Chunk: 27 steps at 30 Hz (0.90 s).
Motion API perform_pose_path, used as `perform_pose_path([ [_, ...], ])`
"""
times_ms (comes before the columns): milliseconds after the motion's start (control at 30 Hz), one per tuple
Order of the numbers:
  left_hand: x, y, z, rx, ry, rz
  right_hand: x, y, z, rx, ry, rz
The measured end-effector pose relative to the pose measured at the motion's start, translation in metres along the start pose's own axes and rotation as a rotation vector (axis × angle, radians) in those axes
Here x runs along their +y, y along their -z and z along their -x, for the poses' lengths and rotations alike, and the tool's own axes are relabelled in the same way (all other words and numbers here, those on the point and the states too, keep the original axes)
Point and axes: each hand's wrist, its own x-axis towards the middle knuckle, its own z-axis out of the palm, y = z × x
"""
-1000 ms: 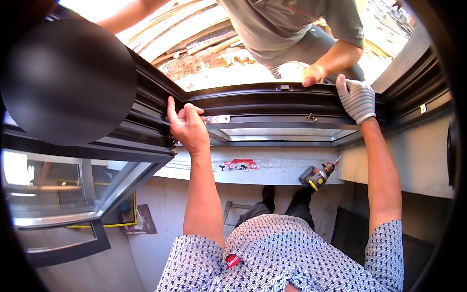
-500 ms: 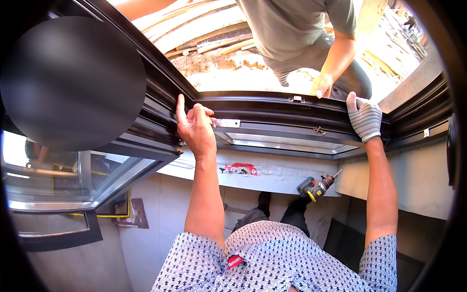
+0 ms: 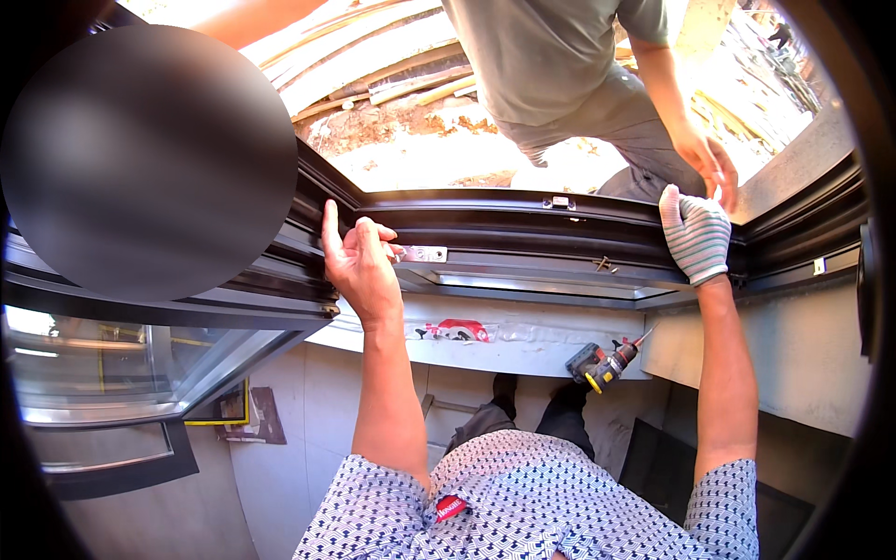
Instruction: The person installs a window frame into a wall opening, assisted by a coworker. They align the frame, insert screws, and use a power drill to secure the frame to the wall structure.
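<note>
My bare left hand (image 3: 364, 271) is at the left corner of the dark window frame (image 3: 485, 219). Its index finger stretches against the frame's upright. The other fingers curl in and close at one end of a small silvery metal plate (image 3: 427, 254) with holes. My right hand (image 3: 698, 235), in a striped knit glove, wraps over the frame's bottom rail near the right corner. Close beside the glove, on the outer side, hangs a co-worker's bare hand (image 3: 709, 159). Several screws (image 3: 605, 265) lie on the rail's inner ledge, between my hands.
Below the frame, a pale sill (image 3: 532, 351) carries a cordless drill (image 3: 602, 362), bit pointing right, and a red-and-clear package (image 3: 457, 330). An opened glazed sash (image 3: 103, 373) fills the left. Outside stands the co-worker (image 3: 551, 65), before stacked timber (image 3: 373, 56).
The co-worker's hand has left the middle of the bottom rail and moved right, beside my glove. My view has shifted slightly; both my hands keep their places on the frame.
</note>
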Motion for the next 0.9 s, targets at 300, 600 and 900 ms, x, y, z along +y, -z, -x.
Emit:
perform_pose_path([
  [300, 0.059, -0.029, -0.042, -0.433, -0.712, -1.125, -0.001, 0.005, -0.001, 0.021, 0.013, 0.031],
  [600, 0.134, -0.090, -0.164, -1.035, -0.270, -2.194, 0.007, 0.000, -0.001, 0.034, 0.044, 0.005],
  [900, 0.119, -0.105, -0.197, -1.350, 0.180, -2.389, 0.002, 0.003, -0.001, 0.034, 0.033, 0.009],
])
